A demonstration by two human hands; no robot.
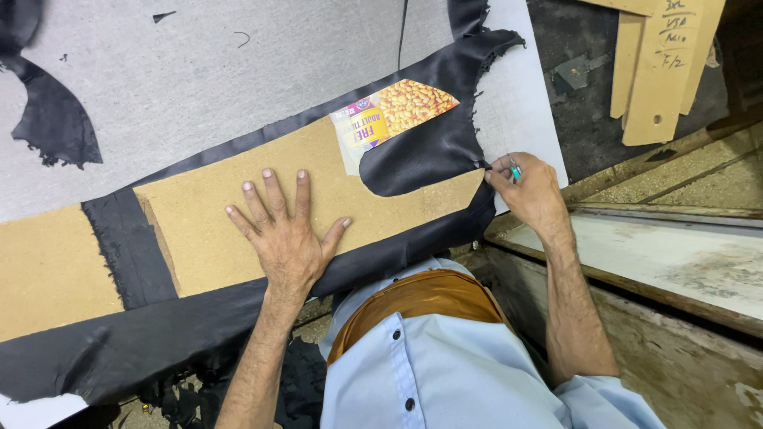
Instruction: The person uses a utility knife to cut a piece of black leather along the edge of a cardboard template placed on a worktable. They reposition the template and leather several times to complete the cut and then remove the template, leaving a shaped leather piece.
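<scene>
Nearest, left hand (pixel 284 238) spread flat, 5 fingers released, pressing tan cardboard pattern (pixel 262 214) onto black leather sheet (pixel 167 334). Pattern long and band-shaped, long axis running from lower left up to right, with a rounded notch cut near the right end; leather showing as a dark ragged border all around. Right hand (pixel 528 191) at the pattern's right tip, fingers pinched on a small teal-handled tool (pixel 515 169) touching the leather edge. Beyond, a torn yellow-orange printed wrapper piece (pixel 393 115), roughly triangular, lying on the pattern's upper edge. Farthest, grey worktable (pixel 199 79) and tan cardboard templates (pixel 660 63) at upper right
</scene>
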